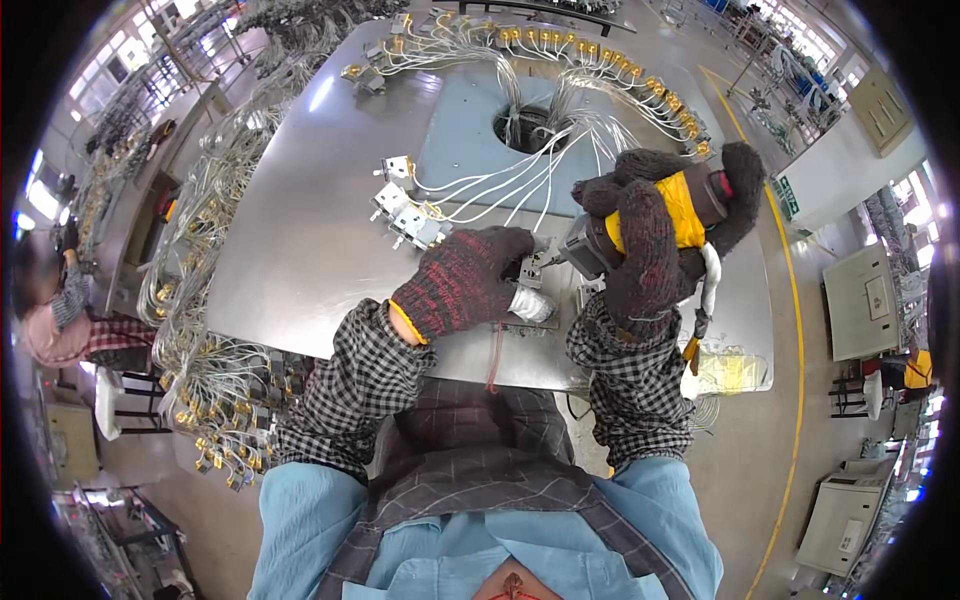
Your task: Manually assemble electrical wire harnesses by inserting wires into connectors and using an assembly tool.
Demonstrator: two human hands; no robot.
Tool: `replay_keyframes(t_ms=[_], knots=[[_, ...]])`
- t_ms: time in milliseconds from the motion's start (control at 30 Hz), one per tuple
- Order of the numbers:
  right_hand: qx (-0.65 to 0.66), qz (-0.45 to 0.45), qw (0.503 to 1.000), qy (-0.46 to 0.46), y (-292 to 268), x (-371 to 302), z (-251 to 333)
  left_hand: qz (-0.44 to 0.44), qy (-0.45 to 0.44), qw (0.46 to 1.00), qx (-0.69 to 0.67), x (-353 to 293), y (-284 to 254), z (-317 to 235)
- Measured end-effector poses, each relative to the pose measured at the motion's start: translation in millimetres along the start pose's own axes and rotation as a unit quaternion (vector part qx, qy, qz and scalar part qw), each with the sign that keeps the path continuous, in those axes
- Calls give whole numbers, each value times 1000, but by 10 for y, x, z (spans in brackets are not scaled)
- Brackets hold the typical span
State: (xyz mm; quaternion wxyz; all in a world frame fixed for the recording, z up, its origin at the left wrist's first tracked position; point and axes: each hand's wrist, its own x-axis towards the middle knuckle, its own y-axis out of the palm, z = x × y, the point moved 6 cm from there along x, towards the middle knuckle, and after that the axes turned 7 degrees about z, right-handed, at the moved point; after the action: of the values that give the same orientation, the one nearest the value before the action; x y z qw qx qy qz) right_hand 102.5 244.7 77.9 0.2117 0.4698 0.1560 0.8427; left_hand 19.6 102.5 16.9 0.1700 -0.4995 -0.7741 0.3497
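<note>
My left hand (462, 283), in a dark knitted glove with white-wrapped fingertips, pinches a small metal socket-like part (532, 268) near the table's front edge. In my right hand (645, 265), also gloved, is a power screwdriver (682, 210) with a yellow band, its fingers wrapped round the body. The tool lies sideways, its tip pointing left at the part; whether they touch I cannot tell. Another small metal part (590, 290) sits just right of it, partly hidden by my sleeve. Several white socket pieces (412, 218) on white wires rest beyond my left hand.
White wires rise from a round hole (530, 128) in the metal table (290, 230). Several yellow-faced connectors (620, 65) line its far edge. Bundled wire harnesses (215, 230) hang along the left. Yellow tape (735, 372) marks the right corner. Another person (70, 320) works far left.
</note>
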Motion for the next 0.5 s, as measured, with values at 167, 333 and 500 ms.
replay_keyframes(t_ms=[167,333,500], knots=[[-194,80,974,-82,176,-85,63,-23,15,1000,6,-10,17,18],[-82,24,996,-6,159,-94,121,-49,44,998,-1,-52,14,-1],[-171,67,981,-58,204,-97,78,9,-13,999,-50,-38,34,72]])
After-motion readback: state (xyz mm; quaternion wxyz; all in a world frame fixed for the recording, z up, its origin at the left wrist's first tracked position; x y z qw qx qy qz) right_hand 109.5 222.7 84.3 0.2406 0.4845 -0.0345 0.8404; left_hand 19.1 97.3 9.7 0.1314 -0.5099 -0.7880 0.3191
